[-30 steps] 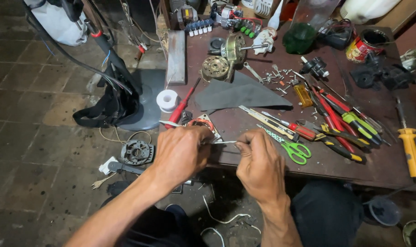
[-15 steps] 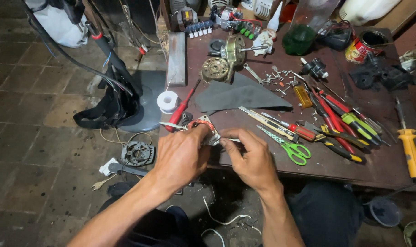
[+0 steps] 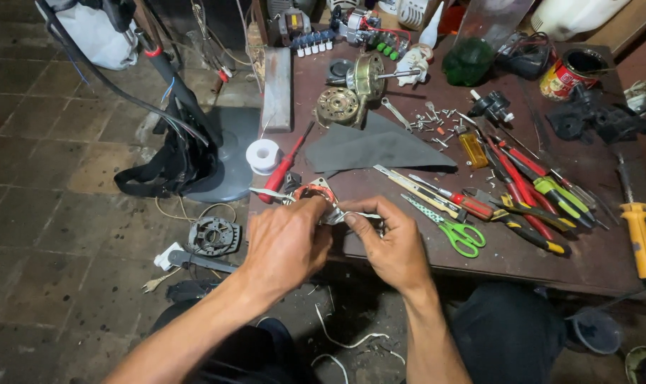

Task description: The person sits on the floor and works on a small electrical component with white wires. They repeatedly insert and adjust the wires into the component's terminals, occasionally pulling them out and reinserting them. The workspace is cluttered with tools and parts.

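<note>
A scuffed dark-brown workbench stands on worn stone tiles, strewn with screwdrivers, green-handled scissors and grey cloth. At its near edge, the left hand and right hand both pinch a small copper-wound metal motor part between curled fingers.

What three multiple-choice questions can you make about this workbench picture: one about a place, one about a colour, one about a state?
1. Where does the white tape roll lie?
A. at the table's left edge
B. on the floor
C. inside the tin can

2. What colour are the scissors' handles?
A. red
B. green
C. black

3. How are the hands?
A. both resting flat
B. one raised away
C. both pinching one small part

Answers: 1 A, it sits beside the red screwdriver; 2 B, bright green loops; 3 C, left hand and right hand meet on the small metal part.
</note>
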